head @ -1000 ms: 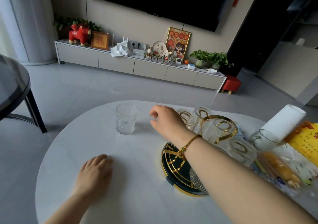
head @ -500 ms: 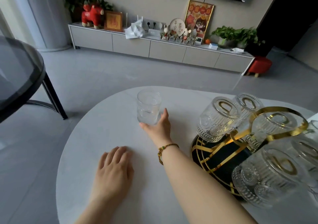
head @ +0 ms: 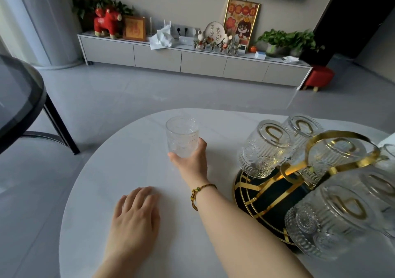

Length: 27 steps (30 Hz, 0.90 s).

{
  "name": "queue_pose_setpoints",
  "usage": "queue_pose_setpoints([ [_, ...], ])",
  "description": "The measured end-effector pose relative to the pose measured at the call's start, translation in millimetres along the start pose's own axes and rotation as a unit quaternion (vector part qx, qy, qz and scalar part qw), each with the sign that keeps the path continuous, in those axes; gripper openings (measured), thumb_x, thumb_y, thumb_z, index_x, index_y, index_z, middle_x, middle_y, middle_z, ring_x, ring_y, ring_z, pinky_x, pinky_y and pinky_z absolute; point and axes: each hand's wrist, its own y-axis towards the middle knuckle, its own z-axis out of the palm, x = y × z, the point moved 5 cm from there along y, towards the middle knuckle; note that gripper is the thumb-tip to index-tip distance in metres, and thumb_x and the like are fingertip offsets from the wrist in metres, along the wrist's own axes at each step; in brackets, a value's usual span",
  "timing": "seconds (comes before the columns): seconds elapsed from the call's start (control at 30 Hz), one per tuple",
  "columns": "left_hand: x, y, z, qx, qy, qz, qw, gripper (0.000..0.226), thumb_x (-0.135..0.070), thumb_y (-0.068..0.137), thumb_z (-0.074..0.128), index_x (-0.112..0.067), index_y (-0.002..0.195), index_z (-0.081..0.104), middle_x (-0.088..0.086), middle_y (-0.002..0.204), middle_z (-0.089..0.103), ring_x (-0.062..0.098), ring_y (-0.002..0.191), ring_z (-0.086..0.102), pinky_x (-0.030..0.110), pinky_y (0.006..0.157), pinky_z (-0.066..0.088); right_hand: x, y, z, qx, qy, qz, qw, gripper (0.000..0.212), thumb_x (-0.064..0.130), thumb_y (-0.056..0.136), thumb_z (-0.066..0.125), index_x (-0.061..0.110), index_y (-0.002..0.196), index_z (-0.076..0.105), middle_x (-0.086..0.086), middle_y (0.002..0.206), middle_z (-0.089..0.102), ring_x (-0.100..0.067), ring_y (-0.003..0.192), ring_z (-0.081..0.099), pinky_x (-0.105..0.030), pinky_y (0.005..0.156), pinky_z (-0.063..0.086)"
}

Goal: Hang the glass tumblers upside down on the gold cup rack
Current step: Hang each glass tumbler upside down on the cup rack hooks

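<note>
The white table [head: 132, 171] carries the gold cup rack [head: 342, 147] at right, several tumblers already hung mouth-down. 1 upright tumbler [head: 182, 135] stands left of it, axis vertical, the right hand [head: 191, 162] wrapped around its base. The left hand [head: 133, 220] lies flat, empty.

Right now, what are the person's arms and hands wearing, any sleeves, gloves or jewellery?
Both forearms are bare, with no sleeves in view and no gloves. The right hand has a thin braided cord bracelet at the wrist, gold-brown with a small green bead. The left hand shows no rings, watch or bracelet.
</note>
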Motion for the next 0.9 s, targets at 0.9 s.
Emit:
queue_pose_setpoints([
  [0.9, -304, 87, -125, 0.305, 0.006, 0.277, 0.911, 0.039, -0.004, 0.092, 0.034, -0.022, 0.124, 0.046, 0.006, 0.140, 0.043, 0.022, 0.127, 0.040, 0.036, 0.109, 0.024, 87, -176, -246, 0.014, -0.283, -0.127, 0.951, 0.070, 0.050, 0.058, 0.067, 0.031, 0.111, 0.025, 0.006, 0.121, 0.049, -0.013, 0.102, 0.043, -0.025, 0.081, 0.035],
])
